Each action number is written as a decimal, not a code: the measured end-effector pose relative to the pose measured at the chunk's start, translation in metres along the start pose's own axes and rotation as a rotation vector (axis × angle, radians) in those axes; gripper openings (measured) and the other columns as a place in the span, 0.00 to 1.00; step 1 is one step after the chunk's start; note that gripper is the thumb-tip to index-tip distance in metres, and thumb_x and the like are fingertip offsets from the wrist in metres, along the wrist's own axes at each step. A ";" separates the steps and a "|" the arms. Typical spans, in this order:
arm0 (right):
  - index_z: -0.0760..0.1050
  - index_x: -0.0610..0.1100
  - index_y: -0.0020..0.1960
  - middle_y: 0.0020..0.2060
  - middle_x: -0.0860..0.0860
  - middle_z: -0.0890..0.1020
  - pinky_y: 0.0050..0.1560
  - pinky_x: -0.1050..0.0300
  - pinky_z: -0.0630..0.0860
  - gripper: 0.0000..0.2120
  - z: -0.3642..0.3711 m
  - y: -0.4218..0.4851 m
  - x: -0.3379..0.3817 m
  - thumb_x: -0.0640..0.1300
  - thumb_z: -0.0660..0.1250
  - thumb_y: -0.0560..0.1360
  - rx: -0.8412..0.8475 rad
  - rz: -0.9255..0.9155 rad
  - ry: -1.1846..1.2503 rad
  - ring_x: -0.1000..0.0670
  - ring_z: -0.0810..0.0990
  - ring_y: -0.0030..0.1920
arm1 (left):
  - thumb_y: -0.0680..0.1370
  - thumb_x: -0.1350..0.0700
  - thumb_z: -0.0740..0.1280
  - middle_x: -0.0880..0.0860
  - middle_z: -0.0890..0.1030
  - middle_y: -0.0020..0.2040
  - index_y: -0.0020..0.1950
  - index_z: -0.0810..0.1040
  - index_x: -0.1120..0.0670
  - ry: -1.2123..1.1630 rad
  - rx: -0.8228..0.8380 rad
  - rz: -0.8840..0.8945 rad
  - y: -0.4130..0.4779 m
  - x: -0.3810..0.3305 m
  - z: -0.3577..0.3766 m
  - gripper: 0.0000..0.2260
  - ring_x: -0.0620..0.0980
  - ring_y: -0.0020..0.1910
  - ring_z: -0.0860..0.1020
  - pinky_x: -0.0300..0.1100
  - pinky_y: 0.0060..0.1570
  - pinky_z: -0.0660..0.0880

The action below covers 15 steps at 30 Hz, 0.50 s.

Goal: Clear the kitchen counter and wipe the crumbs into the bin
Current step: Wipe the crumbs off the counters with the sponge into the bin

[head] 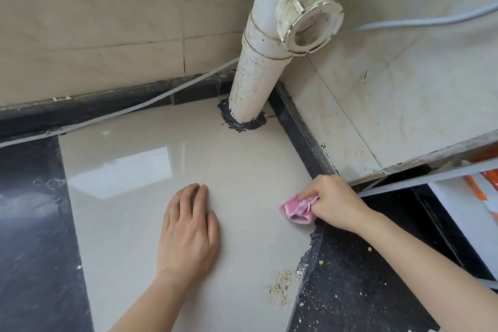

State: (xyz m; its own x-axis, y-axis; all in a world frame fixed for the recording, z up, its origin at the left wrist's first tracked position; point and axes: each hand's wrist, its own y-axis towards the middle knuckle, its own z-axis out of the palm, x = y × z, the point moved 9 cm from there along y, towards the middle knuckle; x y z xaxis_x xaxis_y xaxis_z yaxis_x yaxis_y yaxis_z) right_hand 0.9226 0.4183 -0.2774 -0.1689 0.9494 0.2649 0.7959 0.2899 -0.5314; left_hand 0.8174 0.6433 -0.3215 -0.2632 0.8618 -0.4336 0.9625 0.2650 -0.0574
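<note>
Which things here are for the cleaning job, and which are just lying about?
For the job: pink cloth, gripped by the right hand; pile of crumbs; beige counter; left hand, resting flat on it.
Just there: white drain pipe; grey cable; orange-and-white packaging at the right edge.

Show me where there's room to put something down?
The beige counter is bare between the left hand and the white pipe, and left of that hand up to the black strip. It is crowded by the crumbs and the right hand gripping the pink cloth.
</note>
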 end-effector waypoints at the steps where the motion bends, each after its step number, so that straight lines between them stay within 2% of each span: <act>1: 0.84 0.47 0.37 0.38 0.50 0.84 0.38 0.55 0.78 0.07 -0.010 0.005 0.008 0.39 0.68 0.70 -0.038 -0.004 0.098 0.47 0.81 0.38 | 0.76 0.51 0.51 0.58 0.71 0.66 0.68 0.69 0.59 0.000 0.003 -0.003 0.000 0.000 0.001 0.24 0.56 0.66 0.64 0.47 0.69 0.58; 3: 0.83 0.44 0.36 0.34 0.44 0.82 0.40 0.46 0.75 0.10 -0.037 0.026 0.037 0.36 0.65 0.70 -0.234 -0.098 0.215 0.42 0.78 0.38 | 0.76 0.51 0.51 0.58 0.71 0.66 0.68 0.69 0.59 0.000 0.002 -0.007 0.000 0.001 0.001 0.24 0.56 0.66 0.64 0.48 0.69 0.59; 4: 0.84 0.47 0.40 0.33 0.47 0.79 0.41 0.50 0.69 0.12 -0.045 0.040 0.053 0.35 0.64 0.71 -0.317 -0.147 0.240 0.44 0.75 0.39 | 0.76 0.51 0.51 0.57 0.71 0.66 0.68 0.69 0.59 0.000 0.003 -0.008 0.000 0.001 0.001 0.24 0.56 0.66 0.64 0.49 0.69 0.60; 6: 0.83 0.52 0.52 0.42 0.52 0.79 0.48 0.58 0.57 0.17 -0.042 0.073 0.079 0.35 0.63 0.72 -0.410 -0.181 0.203 0.49 0.71 0.49 | 0.75 0.50 0.50 0.57 0.70 0.67 0.69 0.69 0.58 0.000 0.008 -0.013 0.000 0.002 0.002 0.25 0.56 0.67 0.63 0.48 0.69 0.60; 7: 0.81 0.52 0.57 0.48 0.49 0.80 0.50 0.58 0.58 0.19 -0.034 0.088 0.084 0.34 0.62 0.73 -0.420 -0.166 0.192 0.48 0.70 0.54 | 0.75 0.50 0.50 0.56 0.70 0.67 0.69 0.68 0.57 0.000 0.006 -0.016 0.000 0.003 0.002 0.25 0.55 0.67 0.63 0.47 0.69 0.59; 9: 0.79 0.45 0.60 0.56 0.45 0.81 0.57 0.63 0.62 0.20 -0.016 0.102 0.086 0.30 0.61 0.72 -0.408 -0.167 0.266 0.47 0.70 0.59 | 0.75 0.50 0.50 0.56 0.69 0.67 0.69 0.68 0.57 -0.003 0.004 -0.015 0.001 0.004 0.003 0.25 0.55 0.67 0.63 0.46 0.69 0.58; 12: 0.80 0.40 0.57 0.55 0.47 0.82 0.51 0.78 0.61 0.18 0.007 0.072 0.073 0.28 0.63 0.71 -0.341 -0.273 0.335 0.53 0.69 0.53 | 0.75 0.50 0.50 0.56 0.68 0.68 0.69 0.67 0.57 -0.002 0.010 -0.013 0.000 0.004 0.004 0.24 0.55 0.68 0.62 0.46 0.69 0.57; 13: 0.80 0.41 0.56 0.55 0.48 0.83 0.51 0.79 0.61 0.17 0.016 0.056 0.063 0.29 0.65 0.71 -0.288 -0.282 0.347 0.54 0.69 0.52 | 0.75 0.50 0.50 0.56 0.68 0.68 0.70 0.67 0.57 0.000 0.014 -0.015 0.000 0.004 0.004 0.24 0.55 0.68 0.61 0.46 0.70 0.57; 15: 0.82 0.46 0.53 0.51 0.52 0.81 0.54 0.74 0.65 0.13 0.036 0.022 0.035 0.35 0.71 0.70 -0.126 -0.217 0.353 0.57 0.71 0.51 | 0.75 0.50 0.49 0.56 0.67 0.69 0.70 0.66 0.57 0.000 0.024 -0.021 -0.001 0.002 0.003 0.25 0.56 0.69 0.61 0.47 0.70 0.57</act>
State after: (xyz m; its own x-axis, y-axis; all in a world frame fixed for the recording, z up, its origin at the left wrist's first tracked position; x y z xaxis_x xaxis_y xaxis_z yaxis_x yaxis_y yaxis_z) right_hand 0.9136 0.4624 -0.3087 -0.1482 0.7624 0.6299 0.8323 0.4402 -0.3369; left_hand 0.8157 0.6434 -0.3256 -0.2837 0.8562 -0.4317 0.9580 0.2732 -0.0878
